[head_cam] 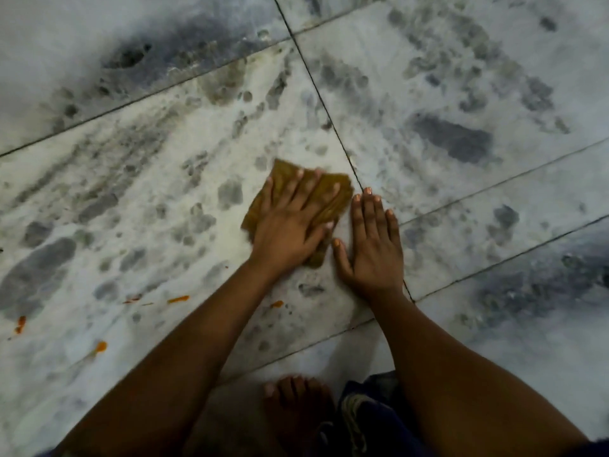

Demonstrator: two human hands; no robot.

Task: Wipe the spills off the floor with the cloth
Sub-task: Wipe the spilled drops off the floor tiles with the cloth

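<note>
A brownish-yellow cloth point(333, 196) lies flat on the white marble floor point(164, 179) near the middle of the view. My left hand point(290, 222) presses down on it with the fingers spread over the fabric. My right hand point(372, 245) rests flat on the bare floor just right of the cloth, fingers together, holding nothing. Several orange spill marks dot the floor at the lower left: one spot point(178, 299), a small one point(276, 304), another point(100, 347) and a streak point(20, 324).
Dark grout lines point(316, 84) cross the grey-veined tiles. My bare foot point(296, 400) stands at the bottom centre, with dark blue clothing point(365, 410) beside it.
</note>
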